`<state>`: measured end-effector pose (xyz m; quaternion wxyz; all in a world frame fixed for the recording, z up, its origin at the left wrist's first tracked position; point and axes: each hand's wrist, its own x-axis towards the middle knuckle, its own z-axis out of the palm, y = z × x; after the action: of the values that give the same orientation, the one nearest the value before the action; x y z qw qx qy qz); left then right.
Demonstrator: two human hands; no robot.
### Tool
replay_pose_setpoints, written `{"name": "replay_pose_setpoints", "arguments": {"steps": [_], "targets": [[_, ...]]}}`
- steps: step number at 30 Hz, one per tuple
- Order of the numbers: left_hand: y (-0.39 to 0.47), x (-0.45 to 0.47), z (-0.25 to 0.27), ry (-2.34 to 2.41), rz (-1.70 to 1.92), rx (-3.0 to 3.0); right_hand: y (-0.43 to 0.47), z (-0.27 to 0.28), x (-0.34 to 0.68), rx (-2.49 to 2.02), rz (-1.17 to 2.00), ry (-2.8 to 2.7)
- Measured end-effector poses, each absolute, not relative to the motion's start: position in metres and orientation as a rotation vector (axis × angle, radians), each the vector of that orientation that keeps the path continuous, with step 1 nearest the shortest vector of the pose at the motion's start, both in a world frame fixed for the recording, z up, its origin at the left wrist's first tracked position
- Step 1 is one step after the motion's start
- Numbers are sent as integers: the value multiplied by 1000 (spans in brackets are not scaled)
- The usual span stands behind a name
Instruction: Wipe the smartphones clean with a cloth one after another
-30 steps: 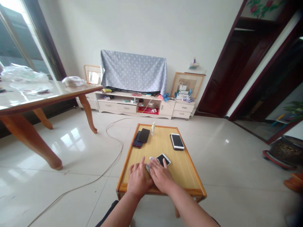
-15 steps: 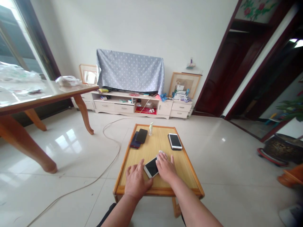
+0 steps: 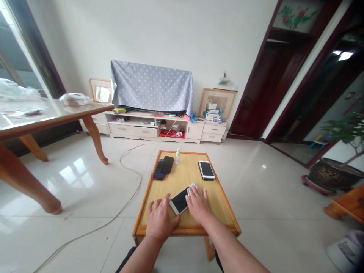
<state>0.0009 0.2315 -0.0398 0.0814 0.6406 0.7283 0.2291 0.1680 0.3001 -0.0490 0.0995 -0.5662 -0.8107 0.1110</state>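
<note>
A white smartphone with a dark screen (image 3: pixel 179 200) lies slanted on the small wooden table (image 3: pixel 190 167). My left hand (image 3: pixel 160 220) braces its near-left end, index finger at one corner and thumb at the other. The fingers of my right hand (image 3: pixel 198 203) press a white cloth (image 3: pixel 193 186) onto the far-right end of the screen. Most of that cloth is hidden under the fingers. Farther back stand a small clear pump bottle (image 3: pixel 178 156) and, on the right, another white phone (image 3: pixel 206 169) on top of a dark one. A black phone (image 3: pixel 167 165) rests at the back left, overlapping a blurred dark item.
A cable (image 3: pixel 125 203) runs across the tiled floor at left, near a larger table (image 3: pixel 71 115) with plastic bags. Against the wall stands a low white cabinet (image 3: pixel 133 131) under a dotted cloth (image 3: pixel 153 85). A potted plant (image 3: pixel 327 174) stands at right.
My view has turned slightly to the right. Against the phone, my right hand has shifted a little, baring more of its far end. My left hand keeps its place.
</note>
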Motion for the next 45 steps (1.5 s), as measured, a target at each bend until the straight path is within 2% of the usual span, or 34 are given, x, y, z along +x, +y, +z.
{"name": "replay_pose_setpoints", "arguments": {"steps": [5,12,18,24,30,35,41,45], "targets": [[231,0,-40,2152,641,1921,266,-54,158,-1212,414,-2577],[231,4,-35,2176,696,1901,289,-49,186,-1685,298,-2374],[232,0,-45,2139,714,1940,257,-52,183,-1301,341,-2540],[231,1,-47,2157,741,1952,269,-44,192,-1614,293,-2432],[231,0,-44,2137,691,1967,244,-41,181,-1215,377,-2561],[229,4,-39,2170,692,1949,267,-39,185,-1574,325,-2422],[232,-2,-49,2127,681,1986,254,-44,169,-1206,396,-2546],[231,-1,-48,2142,713,1987,270,-44,169,-1467,357,-2437]]}}
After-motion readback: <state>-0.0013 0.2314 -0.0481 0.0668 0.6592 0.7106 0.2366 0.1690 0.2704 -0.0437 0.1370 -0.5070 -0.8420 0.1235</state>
